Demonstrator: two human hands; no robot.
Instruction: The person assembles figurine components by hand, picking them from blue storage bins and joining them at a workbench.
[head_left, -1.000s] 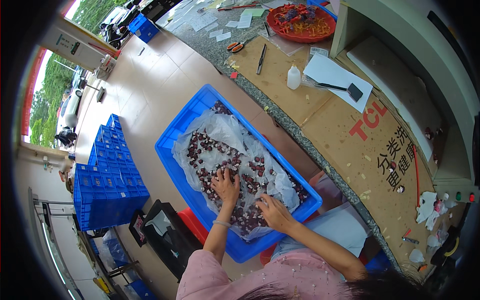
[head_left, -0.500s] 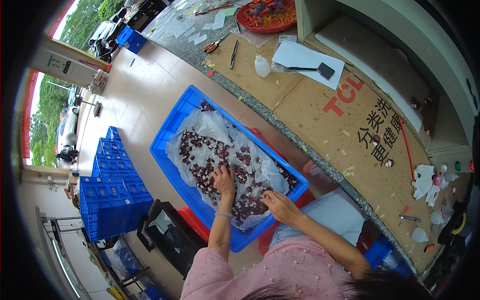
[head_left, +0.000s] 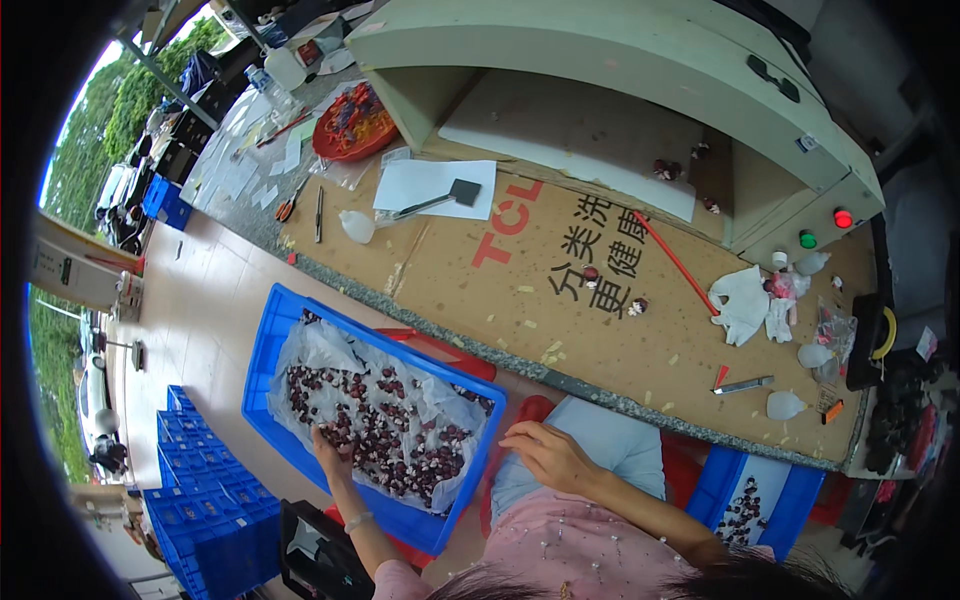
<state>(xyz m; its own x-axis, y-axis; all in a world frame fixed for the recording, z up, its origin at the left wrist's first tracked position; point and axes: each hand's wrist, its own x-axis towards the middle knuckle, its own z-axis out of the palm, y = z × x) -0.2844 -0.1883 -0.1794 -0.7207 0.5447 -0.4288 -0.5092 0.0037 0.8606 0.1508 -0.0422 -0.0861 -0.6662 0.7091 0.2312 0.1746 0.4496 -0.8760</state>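
Observation:
A blue plastic crate (head_left: 262, 372) stands before me, lined with thin white plastic sheeting (head_left: 345, 350). Many small, dark red, rounded pieces with white bits (head_left: 405, 440) lie loose on that lining. At the crate's near left side, my left hand (head_left: 334, 455) reaches over the rim with curled fingers among the pieces; whatever its fingertips hold is hidden. My right hand (head_left: 550, 455) is outside the crate, just past its right rim and above my lap. Its fingers are drawn together, and I cannot make out anything between them.
A cardboard-covered workbench (head_left: 430, 290) runs along the far side, bearing a grey cabinet (head_left: 640, 60), red bowl (head_left: 355, 125), white bottle (head_left: 356, 226) and white glove (head_left: 740, 305). Stacked blue crates (head_left: 205, 500) stand left. Another blue crate (head_left: 715, 490) with similar pieces is at lower right.
The view has swung to the right. My right hand has left the pieces and moved right, out of the crate. My left hand has shifted toward the crate's near left side.

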